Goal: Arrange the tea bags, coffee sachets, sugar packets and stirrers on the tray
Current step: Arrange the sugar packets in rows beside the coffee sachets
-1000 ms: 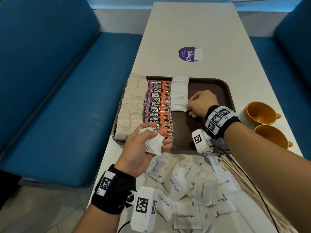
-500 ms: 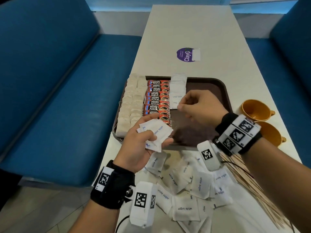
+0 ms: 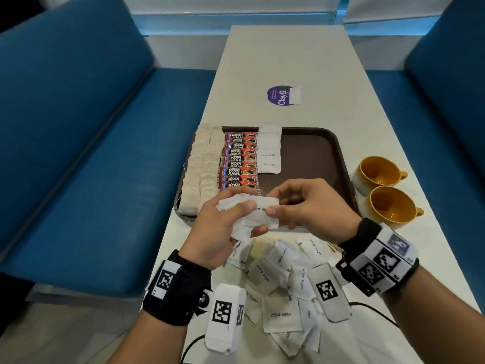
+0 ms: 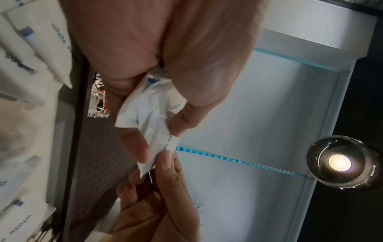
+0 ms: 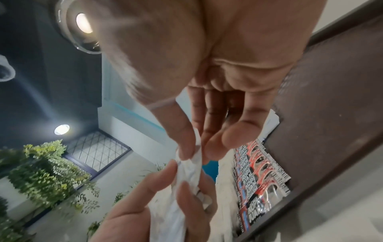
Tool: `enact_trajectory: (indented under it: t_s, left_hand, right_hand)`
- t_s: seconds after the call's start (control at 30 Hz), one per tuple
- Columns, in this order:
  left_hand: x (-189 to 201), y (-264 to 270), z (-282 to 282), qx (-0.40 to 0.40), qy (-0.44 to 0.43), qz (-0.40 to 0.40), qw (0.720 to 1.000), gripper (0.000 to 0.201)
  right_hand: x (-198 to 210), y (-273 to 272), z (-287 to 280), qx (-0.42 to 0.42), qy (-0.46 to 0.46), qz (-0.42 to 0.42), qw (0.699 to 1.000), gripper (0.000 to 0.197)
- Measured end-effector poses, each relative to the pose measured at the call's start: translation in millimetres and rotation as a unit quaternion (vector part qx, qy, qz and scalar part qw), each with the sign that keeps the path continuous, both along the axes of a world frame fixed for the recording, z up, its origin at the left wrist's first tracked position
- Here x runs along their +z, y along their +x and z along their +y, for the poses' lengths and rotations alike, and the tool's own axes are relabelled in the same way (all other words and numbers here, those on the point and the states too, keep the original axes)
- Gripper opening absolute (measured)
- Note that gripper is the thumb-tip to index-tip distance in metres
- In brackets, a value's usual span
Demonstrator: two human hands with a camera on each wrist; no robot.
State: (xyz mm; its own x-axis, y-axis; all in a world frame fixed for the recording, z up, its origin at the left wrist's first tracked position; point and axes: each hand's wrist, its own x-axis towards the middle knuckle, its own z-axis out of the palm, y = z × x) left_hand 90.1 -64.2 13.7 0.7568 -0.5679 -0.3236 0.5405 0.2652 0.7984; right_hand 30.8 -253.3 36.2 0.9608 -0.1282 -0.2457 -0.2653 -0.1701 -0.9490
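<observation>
While left hand [image 3: 223,227] grips crumpled paper sachets [image 3: 252,216].

**Inspector A:** Free room on the tray [image 3: 338,143]?

**Inspector B:** The bare brown floor at centre right of the head view, from the sugar packet column [image 3: 269,151] across to the right rim. The left part is filled by tea bags [image 3: 200,164] and coffee sachets [image 3: 240,160], rows touching.

**Inspector A:** Obstructions at the near edge?

**Inspector B:** Both hands hang there: the left hand [image 3: 223,227] with a bunch of packets, the right hand [image 3: 309,206] pinching one. Loose sugar packets [image 3: 280,285] cover the tabletop [image 3: 283,56] below them.

**Inspector A:** Right side?

**Inspector B:** Two yellow cups [image 3: 385,187] stand just beside the tray's right rim. The upper tabletop offers open passage; only a purple sticker [image 3: 280,95] lies flat there.
</observation>
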Motion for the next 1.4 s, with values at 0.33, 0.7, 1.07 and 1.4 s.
enact_trajectory:
  t_s: [0.33, 0.7, 1.07, 1.4]
  left_hand:
    - [-1.5, -3.4, -2.5, -0.007, 0.046, -0.005, 0.999, 0.006]
    - [-2.7, -0.6, -1.7, -0.005, 0.020, 0.025, 0.999, 0.051]
    - [-11.1, 3.1, -3.5, 0.037, 0.034, -0.031, 0.998, 0.025]
    - [-19.6, 17.1, -0.8, 0.071, 0.040, -0.012, 0.997, 0.012]
  right_hand:
    - [1.5, -5.1, -1.5, -0.077, 0.074, -0.036, 0.994, 0.011]
    - [5.9, -9.3, -12.1, 0.032, -0.061, -0.115, 0.991, 0.033]
    - [-3.1, -2.6, -5.0, -0.037, 0.035, -0.086, 0.995, 0.037]
    - [-12.8, 24.9, -22.3, -0.078, -0.001, -0.054, 0.996, 0.018]
